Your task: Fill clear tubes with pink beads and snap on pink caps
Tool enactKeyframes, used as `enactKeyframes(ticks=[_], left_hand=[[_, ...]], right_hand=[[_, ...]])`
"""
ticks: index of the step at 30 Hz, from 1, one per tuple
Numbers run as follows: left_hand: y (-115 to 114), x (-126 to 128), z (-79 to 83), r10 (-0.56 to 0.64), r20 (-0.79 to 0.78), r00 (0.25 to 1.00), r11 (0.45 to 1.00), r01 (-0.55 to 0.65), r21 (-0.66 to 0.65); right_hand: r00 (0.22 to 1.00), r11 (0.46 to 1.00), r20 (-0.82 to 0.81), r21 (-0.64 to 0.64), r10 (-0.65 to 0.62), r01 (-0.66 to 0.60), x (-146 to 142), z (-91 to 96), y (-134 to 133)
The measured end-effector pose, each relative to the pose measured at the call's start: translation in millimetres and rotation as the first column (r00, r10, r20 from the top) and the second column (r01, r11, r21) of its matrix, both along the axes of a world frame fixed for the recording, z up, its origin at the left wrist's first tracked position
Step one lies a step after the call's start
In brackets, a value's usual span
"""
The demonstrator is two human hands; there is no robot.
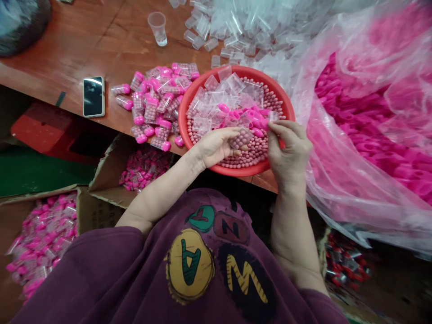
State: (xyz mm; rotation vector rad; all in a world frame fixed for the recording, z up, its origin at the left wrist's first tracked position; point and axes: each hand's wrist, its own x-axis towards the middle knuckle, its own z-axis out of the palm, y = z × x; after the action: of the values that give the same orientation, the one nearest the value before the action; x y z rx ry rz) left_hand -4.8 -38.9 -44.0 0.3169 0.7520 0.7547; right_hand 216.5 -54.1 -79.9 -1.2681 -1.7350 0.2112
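Note:
A red plastic basin stands at the table's near edge, holding small pink beads, empty clear plastic vials and pink caps. My left hand is over the basin's near side, fingers closed round a clear vial filled with pink beads. My right hand is just to its right, fingertips pinched at the basin's right rim on a small pink cap. A heap of filled, pink-capped vials lies on the table left of the basin.
A phone and a clear cup rest on the wooden table. Loose empty vials are piled behind the basin. A big plastic bag of pink caps fills the right. Cardboard boxes of finished vials sit below left.

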Motion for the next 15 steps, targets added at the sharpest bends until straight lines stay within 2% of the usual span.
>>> enactKeyframes(ticks=[3, 6, 9, 15], left_hand=[[-1.6, -1.9, 0.5, 0.007, 0.095, 0.995, 0.999, -0.003, -0.047], [-7.5, 1.1, 0.5, 0.035, 0.134, 0.990, 0.999, -0.031, -0.034], [-13.7, 6.3, 1.1, 0.089, 0.136, 0.987, 0.996, -0.090, 0.008], [-19.7, 12.2, -1.1, 0.140, 0.113, 0.984, 0.988, -0.147, 0.052]], right_hand=[[0.969, 0.998, -0.243, -0.058, -0.044, 0.031, -6.9, -0.6, 0.7], [0.912, 0.991, -0.409, -0.132, -0.021, -0.036, -21.1, 7.0, -2.2], [0.923, 0.987, -0.382, -0.128, 0.037, -0.093, -33.3, 14.8, -6.2], [0.969, 0.991, -0.233, -0.090, 0.077, -0.101, -37.5, 24.4, -14.3]])
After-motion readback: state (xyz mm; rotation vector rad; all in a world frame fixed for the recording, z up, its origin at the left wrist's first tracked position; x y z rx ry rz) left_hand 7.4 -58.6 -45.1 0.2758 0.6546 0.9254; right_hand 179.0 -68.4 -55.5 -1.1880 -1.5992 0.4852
